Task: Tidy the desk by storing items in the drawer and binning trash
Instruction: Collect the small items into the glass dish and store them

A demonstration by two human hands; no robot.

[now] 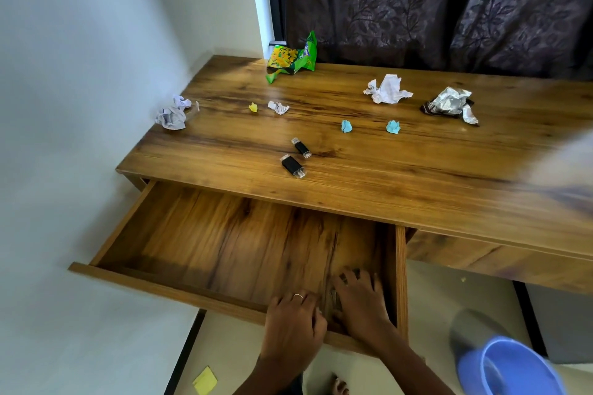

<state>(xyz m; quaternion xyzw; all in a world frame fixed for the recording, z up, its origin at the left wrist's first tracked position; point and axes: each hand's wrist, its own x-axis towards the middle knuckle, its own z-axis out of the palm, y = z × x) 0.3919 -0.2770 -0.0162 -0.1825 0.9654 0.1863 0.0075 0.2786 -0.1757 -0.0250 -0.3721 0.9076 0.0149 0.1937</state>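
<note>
- Both hands sit at the near right corner of the open drawer (224, 244): left hand (293, 324) over the front rim, fingers loosely curled, holding nothing visible; right hand (361, 305) spread flat on the drawer floor, fingers apart.
- Something small may lie between them; too blurred to tell.
- Two black USB sticks, near stick (292, 165) and far stick (301, 147), lie on the desk (417, 170) just beyond the drawer, long axes running near-right to far-left, metal plugs toward the person.
- Judgement: lift each by its body, lay flat in the drawer.
- Crumpled papers, wrappers scattered beyond; blue bin (510, 369) at right.
</note>
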